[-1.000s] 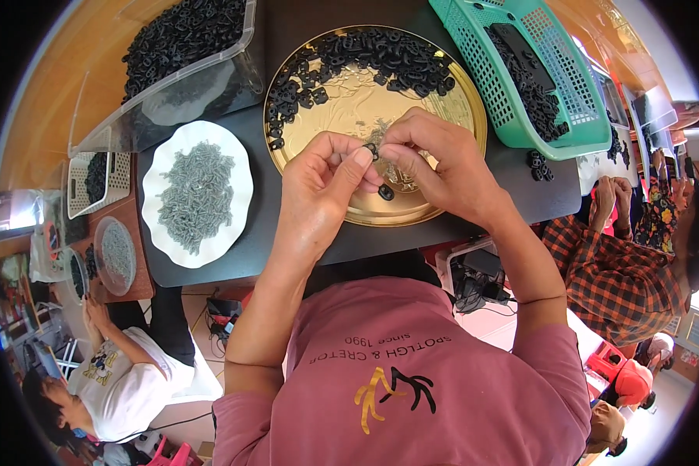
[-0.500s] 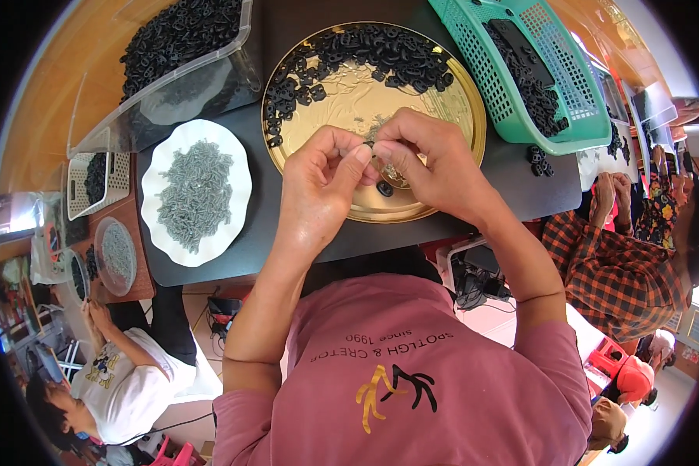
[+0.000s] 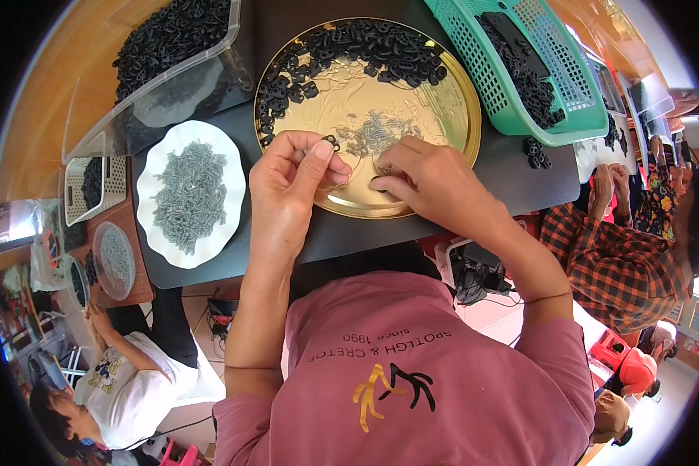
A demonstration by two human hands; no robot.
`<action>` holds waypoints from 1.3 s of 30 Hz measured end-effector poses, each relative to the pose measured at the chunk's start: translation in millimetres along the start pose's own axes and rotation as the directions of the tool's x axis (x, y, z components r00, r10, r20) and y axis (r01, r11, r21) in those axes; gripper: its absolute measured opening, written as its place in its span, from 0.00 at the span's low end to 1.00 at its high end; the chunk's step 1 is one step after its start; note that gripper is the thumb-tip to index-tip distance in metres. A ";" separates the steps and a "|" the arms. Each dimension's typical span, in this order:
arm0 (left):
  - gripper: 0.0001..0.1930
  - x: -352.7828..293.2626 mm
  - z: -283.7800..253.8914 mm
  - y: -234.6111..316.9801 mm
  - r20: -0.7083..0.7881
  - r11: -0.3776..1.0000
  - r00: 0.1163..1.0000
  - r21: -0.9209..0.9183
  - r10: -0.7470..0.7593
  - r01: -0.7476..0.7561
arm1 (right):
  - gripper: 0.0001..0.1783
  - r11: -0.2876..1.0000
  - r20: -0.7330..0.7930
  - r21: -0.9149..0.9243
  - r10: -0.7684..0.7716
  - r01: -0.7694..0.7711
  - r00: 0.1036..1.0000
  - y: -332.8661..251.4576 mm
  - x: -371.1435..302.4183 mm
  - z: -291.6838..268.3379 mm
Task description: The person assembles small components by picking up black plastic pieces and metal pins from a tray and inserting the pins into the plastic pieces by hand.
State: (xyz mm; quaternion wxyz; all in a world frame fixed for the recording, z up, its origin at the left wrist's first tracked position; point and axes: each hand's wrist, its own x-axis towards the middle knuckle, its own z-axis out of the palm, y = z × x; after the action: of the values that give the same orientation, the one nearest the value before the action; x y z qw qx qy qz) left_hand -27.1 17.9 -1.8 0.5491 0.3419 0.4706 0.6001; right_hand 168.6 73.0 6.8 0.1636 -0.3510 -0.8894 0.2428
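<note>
A person's torso in a dusky pink shirt (image 3: 431, 349) fills the lower middle, forearms stretched forward over a dark table (image 3: 520, 186). The left hand (image 3: 283, 182) pinches a small black part (image 3: 332, 143) between thumb and fingertips, above the near left of a round gold tray (image 3: 318, 116). The right hand (image 3: 435, 179) is palm down at the tray's near right, fingers curled toward the thumb; a dark bit shows by the thumb tip, but whether it is gripped cannot be told. Left of the tray, a white scalloped plate (image 3: 237, 182) holds a heap of slim grey pieces (image 3: 192, 194). Just beyond the hands, similar clear-grey pins (image 3: 380, 130) lie loose on the tray; black parts (image 3: 373, 46) crowd its far and left rim. To the far right stands a green basket (image 3: 555, 140) of black parts, a small black cluster (image 3: 536, 153) beside it. At far left, a clear bin (image 3: 202, 66) is heaped with more. Co-workers sit on either side, one in white (image 3: 136, 380), one in orange-and-black checks (image 3: 598, 256).
</note>
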 end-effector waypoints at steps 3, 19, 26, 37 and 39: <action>0.07 -1.4 -2.0 -2.3 0.017 1.000 1.000 -0.020 -0.011 0.012 | 0.08 0.994 -0.027 -0.111 -0.020 0.017 0.999 -6.6 -1.8 5.0; 0.08 -4.2 9.4 -6.3 0.010 0.992 1.000 -0.122 -0.013 0.014 | 0.12 0.473 0.007 0.857 0.387 -0.205 0.922 -11.2 7.7 -0.7; 0.07 -2.4 19.9 -7.9 0.050 0.990 0.999 -0.144 -0.001 0.008 | 0.14 0.364 -0.067 0.926 0.426 -0.103 0.902 -15.6 11.1 -1.1; 0.07 -1.0 22.4 -9.4 0.034 0.988 0.999 -0.151 -0.014 0.019 | 0.12 0.440 -0.107 0.894 0.391 -0.084 0.914 -22.5 10.7 2.3; 0.07 -1.0 21.7 -10.0 0.029 0.989 0.999 -0.149 -0.020 0.024 | 0.12 0.445 -0.125 0.893 0.386 -0.066 0.914 -23.4 11.3 2.4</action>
State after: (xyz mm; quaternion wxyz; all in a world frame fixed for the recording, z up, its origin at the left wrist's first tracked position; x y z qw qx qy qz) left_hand -3.4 20.6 -4.1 0.5862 0.3030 0.4205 0.6227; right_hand 146.9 65.3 19.0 0.4225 -0.3686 -0.5462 0.6223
